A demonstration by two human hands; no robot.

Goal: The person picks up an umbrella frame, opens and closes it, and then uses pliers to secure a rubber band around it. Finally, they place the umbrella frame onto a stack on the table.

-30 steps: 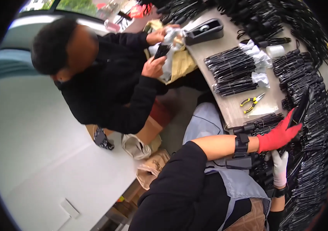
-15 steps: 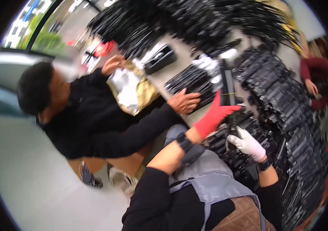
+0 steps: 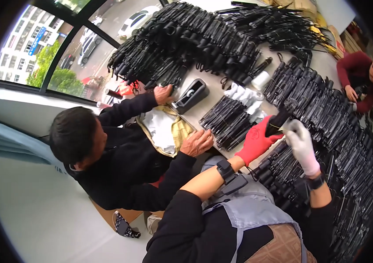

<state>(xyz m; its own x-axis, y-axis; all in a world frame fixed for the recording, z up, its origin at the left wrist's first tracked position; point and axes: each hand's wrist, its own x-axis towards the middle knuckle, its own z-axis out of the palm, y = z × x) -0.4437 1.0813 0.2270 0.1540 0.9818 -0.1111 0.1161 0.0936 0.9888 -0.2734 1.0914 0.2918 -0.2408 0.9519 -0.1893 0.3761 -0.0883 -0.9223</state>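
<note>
My left hand (image 3: 256, 142), in a red glove, grips a black folded umbrella frame (image 3: 280, 116) above the near pile. My right hand (image 3: 304, 151), in a white glove, is beside it with fingers bent together at a thin yellow band (image 3: 277, 127) that stretches from the frame. The glove's fingertips are a little blurred. Beneath both hands lie more black umbrella frames (image 3: 278, 165). A short row of bundled frames (image 3: 225, 120) rests left of my red glove, next to crumpled white gloves (image 3: 247, 99).
A co-worker in black (image 3: 120, 162) sits at my left with a yellow-edged sack of white material (image 3: 160, 130). Behind the sack stands a black tape dispenser (image 3: 191, 96). Long stacks of umbrella frames (image 3: 318, 98) line the table (image 3: 215, 83). Another person in dark red (image 3: 355, 72) sits far right.
My right hand has risen from the near pile to the frame in my left hand. The frame has tilted, and the yellow band is pulled outward. The co-worker's far hand has moved toward the stacked frames.
</note>
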